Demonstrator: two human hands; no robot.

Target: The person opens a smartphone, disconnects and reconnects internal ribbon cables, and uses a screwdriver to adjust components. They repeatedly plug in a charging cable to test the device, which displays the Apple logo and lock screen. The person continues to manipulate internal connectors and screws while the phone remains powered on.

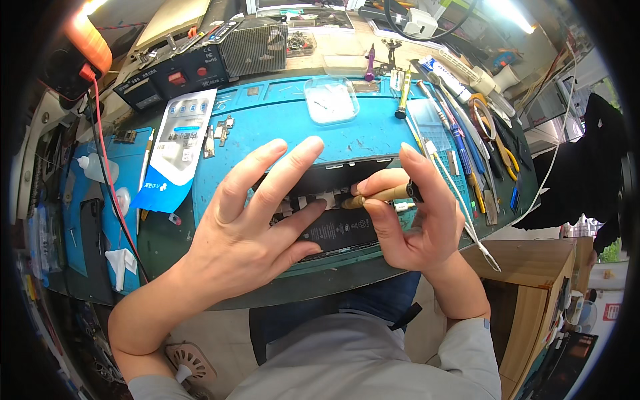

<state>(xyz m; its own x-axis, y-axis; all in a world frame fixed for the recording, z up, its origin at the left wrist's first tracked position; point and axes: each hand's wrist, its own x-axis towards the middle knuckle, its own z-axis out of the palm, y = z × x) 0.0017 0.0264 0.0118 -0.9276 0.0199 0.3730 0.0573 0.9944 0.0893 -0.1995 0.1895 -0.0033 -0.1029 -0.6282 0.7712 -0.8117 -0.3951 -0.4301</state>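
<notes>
An opened phone (340, 231) lies on the blue work mat (267, 127), its black battery and inner parts exposed. My left hand (233, 237) spans its left side with the fingers spread. One fingertip presses on the parts above the battery, and the thumb rests near the lower edge. In my right hand (433, 230) is a slim gold-brown screwdriver (387, 195), pinched between thumb and fingers and held nearly level, its dark end to the right. Its tip points left into the phone, and I cannot make out what it touches. A dark panel (333, 175) stands behind the phone.
Beyond the phone sits a clear plastic tray (331, 100) with small parts. Pliers (508, 160), screwdrivers and tweezers crowd the right side. A white cable (477, 240) hangs over the front edge. To the left are a plastic packet (177, 143) and a white bottle (97, 168).
</notes>
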